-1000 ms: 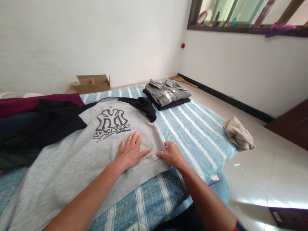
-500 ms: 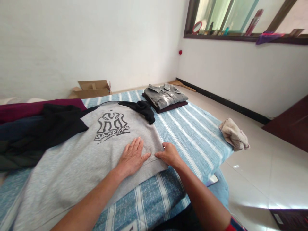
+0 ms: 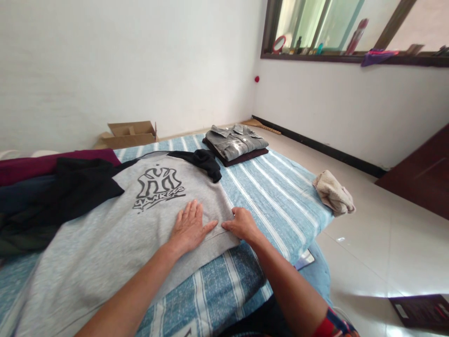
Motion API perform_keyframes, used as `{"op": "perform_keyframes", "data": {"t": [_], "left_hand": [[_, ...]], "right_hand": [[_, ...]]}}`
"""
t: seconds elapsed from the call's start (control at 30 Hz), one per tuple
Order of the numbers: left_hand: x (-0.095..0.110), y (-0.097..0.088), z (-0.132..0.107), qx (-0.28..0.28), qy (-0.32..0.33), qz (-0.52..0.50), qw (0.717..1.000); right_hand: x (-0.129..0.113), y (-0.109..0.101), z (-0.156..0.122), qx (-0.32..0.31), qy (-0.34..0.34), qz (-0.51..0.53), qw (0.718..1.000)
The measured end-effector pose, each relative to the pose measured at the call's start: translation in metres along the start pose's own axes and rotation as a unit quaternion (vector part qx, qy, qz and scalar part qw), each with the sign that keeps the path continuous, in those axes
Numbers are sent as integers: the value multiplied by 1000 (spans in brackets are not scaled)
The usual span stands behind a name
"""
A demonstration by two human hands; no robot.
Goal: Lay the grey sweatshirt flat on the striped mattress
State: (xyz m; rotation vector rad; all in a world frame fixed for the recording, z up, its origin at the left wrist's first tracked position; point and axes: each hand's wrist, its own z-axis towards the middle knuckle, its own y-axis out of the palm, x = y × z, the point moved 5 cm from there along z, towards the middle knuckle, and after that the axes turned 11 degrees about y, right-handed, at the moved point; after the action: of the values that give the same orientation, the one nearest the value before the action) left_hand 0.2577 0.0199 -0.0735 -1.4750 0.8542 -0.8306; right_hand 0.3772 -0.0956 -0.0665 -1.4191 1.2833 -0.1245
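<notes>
A grey sweatshirt point(image 3: 115, 229) with a black printed logo and black sleeves lies spread face up on a bed with a blue striped cover point(image 3: 277, 192). My left hand point(image 3: 189, 227) rests flat on the shirt near its bottom hem, fingers stretched out. My right hand point(image 3: 240, 223) sits at the hem's right corner with fingers curled, pinching the fabric edge. One black sleeve point(image 3: 205, 161) lies bunched beside the shirt's far right side.
A folded grey shirt on dark folded clothes point(image 3: 235, 142) lies at the bed's far end. Dark and maroon garments point(image 3: 45, 187) are piled at the left. A beige cloth point(image 3: 333, 194) hangs at the bed's right edge. A cardboard box point(image 3: 129, 133) stands by the wall.
Both hands stay on the shirt's hem in nearly the same place. The view has shifted slightly, showing more of the window and the floor.
</notes>
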Motion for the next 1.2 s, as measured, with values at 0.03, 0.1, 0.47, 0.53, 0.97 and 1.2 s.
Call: {"op": "perform_keyframes", "data": {"t": [0.03,0.1,0.47,0.53,0.97,1.2], "left_hand": [[0,2,0,-3,1,2,1000],[-1,6,0,0,4,5,1000],[2,1,-2,0,2,3,1000],[1,2,-2,-3,1,1,1000],[-4,0,-8,-12,-13,-14,1000],[-4,5,-15,-28,-18,-31,999]], "right_hand": [[0,0,0,1,0,-1,1000],[-1,-1,0,1,0,-2,1000],[-2,-1,-1,6,-3,-5,1000],[-1,0,-1,7,-4,-4,1000],[1,3,-1,3,-7,9,1000],[6,9,-3,-9,-12,30,999]]}}
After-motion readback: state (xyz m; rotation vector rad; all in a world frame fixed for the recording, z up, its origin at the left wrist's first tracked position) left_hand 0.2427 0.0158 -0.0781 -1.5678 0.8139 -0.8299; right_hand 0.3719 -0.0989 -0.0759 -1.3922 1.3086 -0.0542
